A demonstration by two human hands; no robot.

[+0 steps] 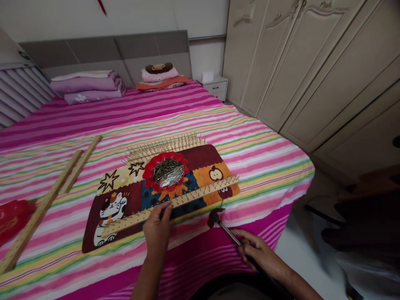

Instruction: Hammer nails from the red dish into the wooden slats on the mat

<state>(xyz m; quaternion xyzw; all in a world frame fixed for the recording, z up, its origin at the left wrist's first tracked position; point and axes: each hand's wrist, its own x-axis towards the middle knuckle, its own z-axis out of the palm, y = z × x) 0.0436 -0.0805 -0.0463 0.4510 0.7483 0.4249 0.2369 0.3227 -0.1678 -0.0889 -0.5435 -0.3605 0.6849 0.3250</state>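
My right hand (254, 248) is wrapped around the handle of a hammer (230, 233), whose dark head hangs near the front edge of a patterned mat (89, 237). My left hand (158, 225) has thumb and forefinger pinched together at a long wooden strip (190, 196); what lies between the fingertips is too small to make out. Nails stand up along this strip, which lies across the mat. Behind it, a red scalloped bowl (148, 177) holds many loose nails (168, 171). Further back lie more wooden strips (156, 149) thick with upright nails.
At the left, wooden strips with holes (43, 214) lie beside a red plastic item (14, 218). Everything rests on a striped bedspread (262, 183). Folded bedding (87, 85) is stacked near the headboard. A wardrobe (290, 62) and a nightstand (218, 87) stand on the right.
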